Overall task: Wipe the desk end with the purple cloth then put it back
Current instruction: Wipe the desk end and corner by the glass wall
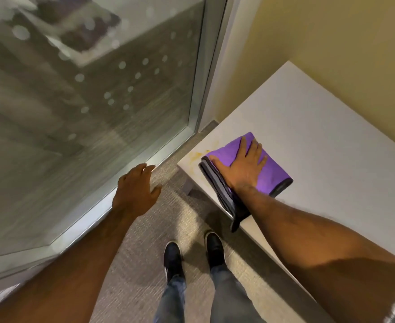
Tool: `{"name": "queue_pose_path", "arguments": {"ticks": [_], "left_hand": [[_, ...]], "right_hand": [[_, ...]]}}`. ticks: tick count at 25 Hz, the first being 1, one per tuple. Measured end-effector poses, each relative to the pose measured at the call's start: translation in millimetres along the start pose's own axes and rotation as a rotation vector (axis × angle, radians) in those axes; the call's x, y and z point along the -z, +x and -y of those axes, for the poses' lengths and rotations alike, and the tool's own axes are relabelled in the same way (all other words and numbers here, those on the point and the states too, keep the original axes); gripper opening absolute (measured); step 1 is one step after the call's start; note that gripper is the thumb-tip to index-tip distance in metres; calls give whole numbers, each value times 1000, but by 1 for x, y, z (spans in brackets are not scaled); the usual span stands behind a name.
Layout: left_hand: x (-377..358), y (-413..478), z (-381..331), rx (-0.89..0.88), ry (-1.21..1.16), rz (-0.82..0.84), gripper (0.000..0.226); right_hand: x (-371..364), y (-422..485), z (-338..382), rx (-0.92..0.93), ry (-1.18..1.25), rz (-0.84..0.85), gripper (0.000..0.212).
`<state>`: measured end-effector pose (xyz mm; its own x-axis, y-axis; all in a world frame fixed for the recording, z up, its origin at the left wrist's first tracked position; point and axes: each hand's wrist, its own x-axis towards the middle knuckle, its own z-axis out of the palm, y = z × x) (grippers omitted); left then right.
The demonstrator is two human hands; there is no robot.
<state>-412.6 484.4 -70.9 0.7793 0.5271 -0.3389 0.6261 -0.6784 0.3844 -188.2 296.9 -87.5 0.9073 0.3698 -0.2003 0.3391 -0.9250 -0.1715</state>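
Your right hand [243, 166] lies flat, palm down, on the purple cloth [271, 173] at the right of centre of the frame, fingers spread and stretched out rather than curled, so it presses the cloth and grips nothing. The cloth sits folded on the white desk [331, 136] close to the desk's near-left corner; its purple face shows beyond your fingertips toward the upper part of the frame and to the right of your little finger, while your thumb reaches to the cloth's left edge. A darker grey hem runs along the left and lower sides of the cloth, and one grey end hangs over the desk's front edge beneath your wrist. Just left of the cloth, at the desk corner, a yellowish stain [197, 156] marks the white surface, uncovered. Your left hand [133, 190] hangs in the air at centre frame over the carpet [145, 252], fingers loosely parted and slightly bent, empty, near the metal frame of the glass panel [87, 101] that fills the upper left. Your two dark shoes [193, 255] stand on the carpet at the lower centre.
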Motion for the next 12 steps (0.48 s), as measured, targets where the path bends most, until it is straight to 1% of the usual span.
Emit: {"name": "queue_pose_path", "arguments": {"ticks": [1, 2, 4, 5, 6, 10, 12], "left_hand": [[-1, -1, 2, 12, -17, -4, 64], [-3, -2, 2, 23, -33, -3, 64], [-6, -4, 0, 27, -40, 7, 64], [-8, -4, -3, 18, -37, 12, 64], [-9, -5, -5, 9, -39, 15, 64], [-12, -3, -4, -21, -35, -2, 66], [-13, -4, 0, -24, -38, -21, 65]], "right_hand": [[1, -1, -1, 45, 35, -35, 111], [1, -5, -5, 120, 70, -76, 101], [2, -16, -15, 285, 143, -157, 70], [2, -19, -21, 324, 178, -172, 58], [1, -21, -25, 328, 198, -163, 52], [-1, -3, -14, 221, 194, -92, 48], [2, 9, 4, 233, 209, -52, 50]]}}
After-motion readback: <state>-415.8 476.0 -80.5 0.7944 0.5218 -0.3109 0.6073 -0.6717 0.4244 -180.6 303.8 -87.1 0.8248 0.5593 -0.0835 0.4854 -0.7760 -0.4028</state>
